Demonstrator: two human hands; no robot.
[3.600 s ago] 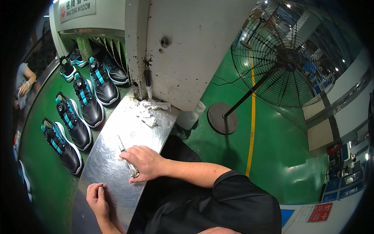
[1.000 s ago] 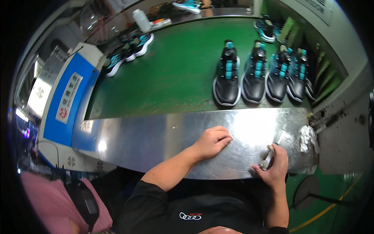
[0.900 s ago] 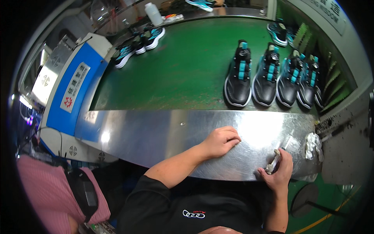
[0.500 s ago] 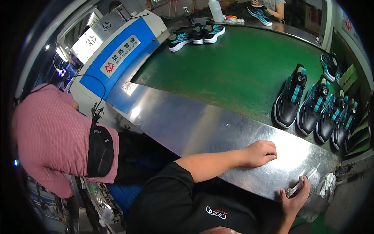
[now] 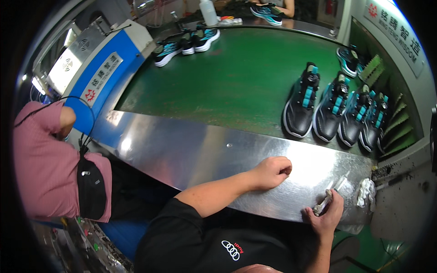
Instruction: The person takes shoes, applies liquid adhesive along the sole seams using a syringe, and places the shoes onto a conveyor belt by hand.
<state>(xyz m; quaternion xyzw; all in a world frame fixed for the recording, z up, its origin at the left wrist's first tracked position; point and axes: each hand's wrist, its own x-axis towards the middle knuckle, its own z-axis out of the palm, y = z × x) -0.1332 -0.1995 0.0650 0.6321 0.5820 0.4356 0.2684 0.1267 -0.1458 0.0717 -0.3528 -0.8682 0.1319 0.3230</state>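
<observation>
My left hand (image 5: pixel 273 173) rests on the steel ledge (image 5: pixel 205 150), its fingers curled into a loose fist with nothing showing in them. Closer to the ledge's right end, my right hand (image 5: pixel 330 214) pinches a small pale, crumpled-looking thing (image 5: pixel 322 203) between thumb and fingers. What exactly it is cannot be made out. A thin light-coloured stick (image 5: pixel 339 183) shows just beyond those fingertips; whether it joins the held thing is unclear. Beyond my hands, several black sneakers with teal straps (image 5: pixel 300 107) stand in a row on the green conveyor belt (image 5: pixel 218 82).
A crumpled white cloth (image 5: pixel 365 193) lies at the ledge's right end. More sneakers (image 5: pixel 200 41) stand at the belt's far left, another (image 5: pixel 348 61) far right. A white bottle (image 5: pixel 208 12) stands behind. One person in pink (image 5: pixel 45 159) is at left; another holds a sneaker (image 5: pixel 267 14) across the belt.
The whole scene has shifted left in the view as my head turned. My hands keep nearly the same places on the ledge. The pink-clad person's elbow now shows, bent.
</observation>
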